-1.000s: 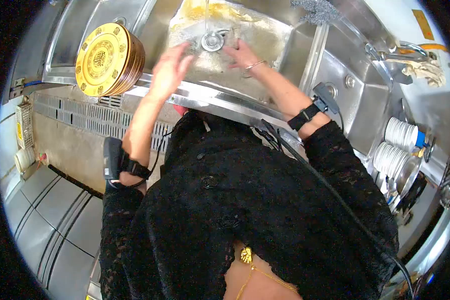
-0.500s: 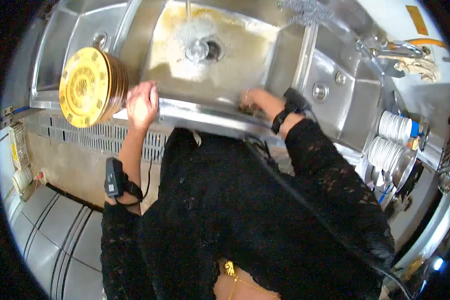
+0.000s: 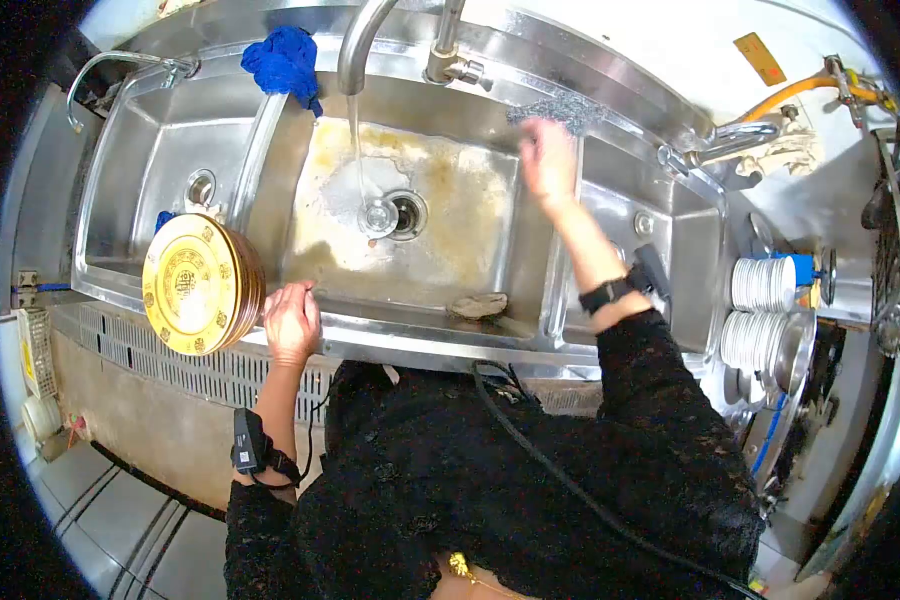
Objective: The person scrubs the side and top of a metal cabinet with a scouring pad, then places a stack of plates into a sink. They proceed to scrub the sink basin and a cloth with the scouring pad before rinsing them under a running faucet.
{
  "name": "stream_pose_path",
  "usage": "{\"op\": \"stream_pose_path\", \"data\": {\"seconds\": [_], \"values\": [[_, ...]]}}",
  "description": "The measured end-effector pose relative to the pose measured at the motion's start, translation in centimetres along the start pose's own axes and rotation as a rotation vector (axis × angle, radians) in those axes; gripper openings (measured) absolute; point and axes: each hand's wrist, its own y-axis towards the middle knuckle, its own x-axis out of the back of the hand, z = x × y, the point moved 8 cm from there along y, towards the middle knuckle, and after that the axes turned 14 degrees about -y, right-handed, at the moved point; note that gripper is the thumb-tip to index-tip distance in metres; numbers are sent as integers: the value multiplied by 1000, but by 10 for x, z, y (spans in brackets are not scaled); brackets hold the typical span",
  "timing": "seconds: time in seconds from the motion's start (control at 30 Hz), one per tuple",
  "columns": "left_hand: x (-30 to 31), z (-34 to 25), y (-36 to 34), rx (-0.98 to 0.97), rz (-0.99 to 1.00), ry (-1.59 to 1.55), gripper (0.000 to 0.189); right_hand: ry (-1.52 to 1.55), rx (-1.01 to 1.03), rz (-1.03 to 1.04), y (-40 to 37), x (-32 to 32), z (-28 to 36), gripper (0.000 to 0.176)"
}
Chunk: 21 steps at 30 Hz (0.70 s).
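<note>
My left hand [image 3: 292, 318] rests on the front rim of the steel sink [image 3: 400, 340], fingers lying over the edge and no object seen in it. Just left of it stands a stack of yellow patterned plates [image 3: 192, 285]. My right hand [image 3: 549, 158] is over the right side of the middle basin, blurred by motion, close to a grey mesh scouring pad [image 3: 560, 110] on the back ledge. Whether its fingers touch the pad cannot be made out. A greyish crumpled scrubbing cloth [image 3: 478, 306] lies inside the basin near the front wall.
Water runs from the middle faucet [image 3: 360, 55] onto a clear strainer-like piece [image 3: 378, 218] beside the drain [image 3: 407, 215]. A blue cloth [image 3: 282, 65] hangs on the left divider. White plates [image 3: 755, 338] are stacked at right, below another faucet [image 3: 720, 145].
My right hand has moved from the basin's front edge to its back right, leaving the greyish cloth behind. My left hand stays on the rim. The view has tilted up, showing the faucets.
</note>
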Motion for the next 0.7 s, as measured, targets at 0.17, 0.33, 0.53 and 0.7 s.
{"op": "stream_pose_path", "data": {"seconds": [0.17, 0.33, 0.53, 0.7], "values": [[-3, 4, 0, -14, -8, -2, 17, -362, -424, 168, 41, -39, -96, 80], [0, 0, 2, -25, -21, 4, 15, -277, -192, 182, 36, -86, -47, 62], [-2, 3, 3, -15, 5, 14, 14, 210, -344, 388, -24, -144, 18, 45], [-3, 3, 4, -31, -19, -3, 13, -195, -210, 474, -71, -224, -37, 68]]}}
